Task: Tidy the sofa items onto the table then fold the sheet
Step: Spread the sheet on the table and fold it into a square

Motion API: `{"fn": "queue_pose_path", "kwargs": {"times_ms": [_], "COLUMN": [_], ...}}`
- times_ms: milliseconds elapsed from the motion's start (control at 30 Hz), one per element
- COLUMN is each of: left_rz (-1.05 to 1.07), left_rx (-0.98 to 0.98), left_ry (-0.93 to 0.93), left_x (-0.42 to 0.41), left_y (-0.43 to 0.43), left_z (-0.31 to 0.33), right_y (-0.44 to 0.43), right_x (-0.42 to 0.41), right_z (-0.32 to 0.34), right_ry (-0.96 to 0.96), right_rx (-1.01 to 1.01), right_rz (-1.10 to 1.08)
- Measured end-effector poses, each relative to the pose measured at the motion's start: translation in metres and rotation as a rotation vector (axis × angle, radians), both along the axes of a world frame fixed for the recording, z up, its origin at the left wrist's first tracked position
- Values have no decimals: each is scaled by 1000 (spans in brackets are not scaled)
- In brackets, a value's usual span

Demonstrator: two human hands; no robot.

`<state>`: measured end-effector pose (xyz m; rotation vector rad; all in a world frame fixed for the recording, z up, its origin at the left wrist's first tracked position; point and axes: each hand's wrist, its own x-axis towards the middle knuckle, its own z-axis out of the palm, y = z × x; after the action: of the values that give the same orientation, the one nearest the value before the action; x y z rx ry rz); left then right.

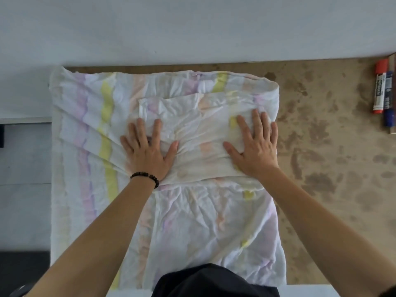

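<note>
A white sheet (90, 129) with pale purple, yellow and orange stripes lies spread over the left part of the brown mottled table (325, 146). A smaller layer of it is folded over the middle. My left hand (147, 151), with a dark bead bracelet at the wrist, presses flat on the left end of that folded layer. My right hand (255, 144) presses flat on its right end, near the sheet's right edge. Both hands have straight, spread fingers. The sheet's near part hangs toward my body.
Marker pens, one red-capped (379, 88) and one blue (389, 99), lie at the table's far right edge. A white wall runs behind the table. Grey floor and a dark object (1, 133) show at the left. My dark clothing (214, 281) fills the bottom centre.
</note>
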<state>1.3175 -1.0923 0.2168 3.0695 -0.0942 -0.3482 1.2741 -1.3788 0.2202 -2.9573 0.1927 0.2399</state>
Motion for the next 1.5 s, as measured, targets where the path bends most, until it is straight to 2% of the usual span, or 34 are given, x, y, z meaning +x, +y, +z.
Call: {"fn": "queue_pose_path", "kwargs": {"times_ms": [100,233,400,500,600,700,833,933,1000,1067,1167,1267,1300,1433,1500], "left_rz": [29,-57,-170,-141,-95,-205,-186,-113,-35,12,9,-83,-144,-270,-263], "left_rx": [-27,-93,-168,-115,-75,-64,-52,-52,-53,5,-47,-116,-94,-57,-88], "left_ry": [-128,-355,-255,-329,-410,-501,-366,-215,-87,-16,-148,-494,-545,-458,-502], "left_x": [4,64,139,147,131,111,111,126,141,150,141,121,115,102,101], "left_y": [2,-5,-28,-27,-17,-6,-3,2,12,20,20,19,21,26,25], "left_z": [8,19,20,12,6,0,-6,-5,-4,-6,-5,0,1,2,4], "right_y": [-3,-22,-29,-29,-23,-21,-22,-20,-21,-21,-20,-23,-26,-49,-58], "right_x": [11,59,116,123,111,109,106,105,111,121,132,124,119,98,94], "right_z": [11,24,19,0,-17,-22,-21,-19,-17,-15,-10,-4,-2,2,2], "right_ry": [-193,-461,-254,-154,-140,-192,-301,-437,-385,-269,-236,-438,-503,-488,-464], "right_rx": [59,29,91,7,-61,-35,-55,-62,-89,-123,-88,-26,-25,-77,-94], "right_rz": [-42,-44,7,7,6,-15,19,183,234,169,102,78,77,114,130]}}
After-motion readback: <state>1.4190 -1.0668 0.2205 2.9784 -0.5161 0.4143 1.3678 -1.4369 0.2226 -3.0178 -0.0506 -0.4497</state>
